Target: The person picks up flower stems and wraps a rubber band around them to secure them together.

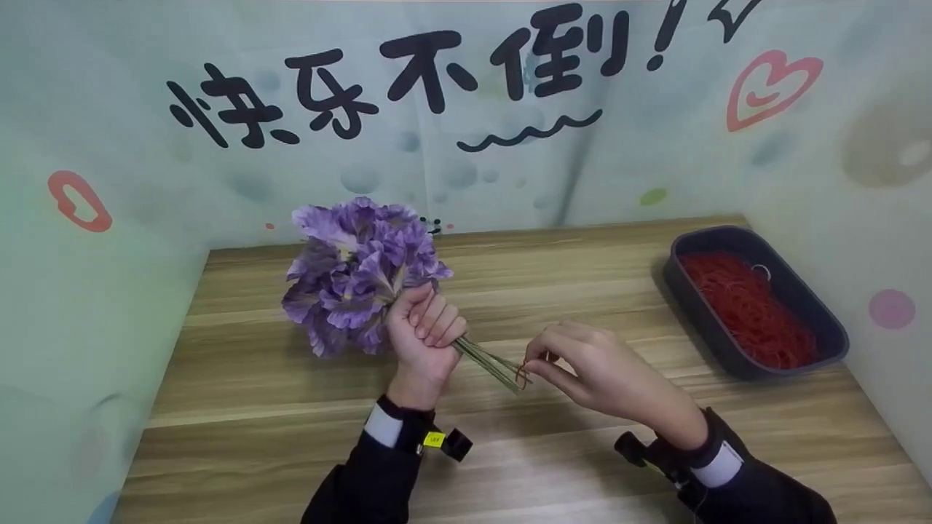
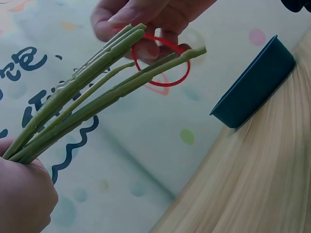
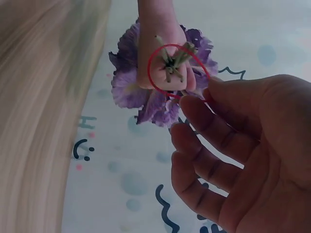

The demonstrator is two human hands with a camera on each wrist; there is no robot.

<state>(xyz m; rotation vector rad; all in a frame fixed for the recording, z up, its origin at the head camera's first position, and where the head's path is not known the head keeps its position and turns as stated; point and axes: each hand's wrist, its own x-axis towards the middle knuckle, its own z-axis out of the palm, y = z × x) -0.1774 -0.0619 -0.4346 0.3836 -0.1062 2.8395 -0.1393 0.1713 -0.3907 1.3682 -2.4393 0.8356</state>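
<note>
A bunch of purple artificial flowers (image 1: 357, 269) is gripped by my left hand (image 1: 428, 338), its fingers wrapped around the green stems (image 2: 73, 97) just below the blooms. The bare stem ends stick out to the right, fanning slightly apart. Beside those ends, my right hand (image 1: 604, 371) pinches a red rubber band (image 2: 167, 85) between thumb and index finger. From the right wrist camera, the band forms a round loop encircling the stem tips, while the other fingers of that hand are loosely bent.
At the right of the wood-grain table (image 1: 255, 393) stands a dark rectangular tub (image 1: 717, 356) with a pile of red rubber bands (image 1: 757, 320) and a pale ring (image 1: 761, 271) in it. Printed backdrop walls (image 1: 451, 189) border the table at the back and sides.
</note>
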